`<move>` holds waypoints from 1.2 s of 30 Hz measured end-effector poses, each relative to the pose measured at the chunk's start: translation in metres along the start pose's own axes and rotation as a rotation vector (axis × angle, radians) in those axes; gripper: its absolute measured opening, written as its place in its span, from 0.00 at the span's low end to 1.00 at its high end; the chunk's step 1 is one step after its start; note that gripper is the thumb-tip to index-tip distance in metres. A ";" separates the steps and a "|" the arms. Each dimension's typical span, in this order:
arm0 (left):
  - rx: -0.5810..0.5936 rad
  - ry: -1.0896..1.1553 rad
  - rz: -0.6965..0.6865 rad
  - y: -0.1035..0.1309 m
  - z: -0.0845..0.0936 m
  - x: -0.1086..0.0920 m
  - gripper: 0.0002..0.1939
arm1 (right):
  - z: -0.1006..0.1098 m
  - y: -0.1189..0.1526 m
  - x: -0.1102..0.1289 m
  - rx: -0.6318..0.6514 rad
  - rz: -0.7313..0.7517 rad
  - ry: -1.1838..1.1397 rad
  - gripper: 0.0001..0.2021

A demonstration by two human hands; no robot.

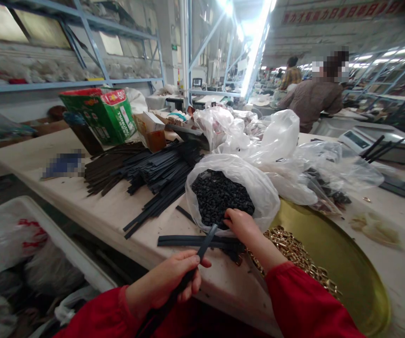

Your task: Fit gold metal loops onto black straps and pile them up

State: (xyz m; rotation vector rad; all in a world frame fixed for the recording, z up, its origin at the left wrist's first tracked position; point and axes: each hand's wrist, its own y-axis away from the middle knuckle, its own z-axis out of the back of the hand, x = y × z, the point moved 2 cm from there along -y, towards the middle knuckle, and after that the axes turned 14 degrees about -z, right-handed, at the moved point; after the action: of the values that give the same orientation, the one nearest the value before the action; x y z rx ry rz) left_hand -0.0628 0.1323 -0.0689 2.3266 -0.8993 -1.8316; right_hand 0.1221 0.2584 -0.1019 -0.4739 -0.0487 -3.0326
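A black strap is gripped in my left hand, its tip pointing up and away while the rest hangs down toward my lap. My right hand reaches into the near side of a white plastic bag full of small black loops. Its fingertips touch the loops and are partly hidden, so whether they hold one is unclear. Beneath the strap's tip, a few more black straps lie flat on the table. Gold metal buckles are heaped in a brass-coloured tray beside my right forearm.
Bundles of dark straps lie left of the bag. Behind stand a green carton and crumpled clear bags. A scale is at the right. A white bin stands left of the table. Two people are farther back.
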 end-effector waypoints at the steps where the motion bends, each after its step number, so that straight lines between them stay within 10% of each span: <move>1: -0.002 0.002 0.013 -0.001 -0.001 0.001 0.16 | 0.000 -0.001 -0.001 0.004 -0.004 -0.024 0.02; 9: -0.046 -0.235 -0.143 0.003 -0.011 -0.002 0.17 | 0.020 0.016 0.004 -0.061 -0.044 -0.354 0.11; 15: -0.039 -0.495 -0.325 0.005 -0.021 -0.003 0.18 | 0.023 0.083 0.017 0.454 -0.269 -1.504 0.19; 19: -0.031 -0.699 -0.337 0.010 -0.027 -0.001 0.14 | 0.019 0.109 0.027 0.574 -0.411 -1.829 0.14; 36: -0.007 -1.142 -0.431 0.020 -0.039 -0.006 0.15 | -0.001 0.142 0.026 0.224 -0.197 -1.214 0.13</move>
State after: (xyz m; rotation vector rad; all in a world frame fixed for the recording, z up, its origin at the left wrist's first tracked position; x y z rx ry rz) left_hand -0.0370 0.1065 -0.0447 1.3497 -0.3648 -3.3770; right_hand 0.1081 0.1154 -0.0923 -2.2173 -0.4912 -2.3265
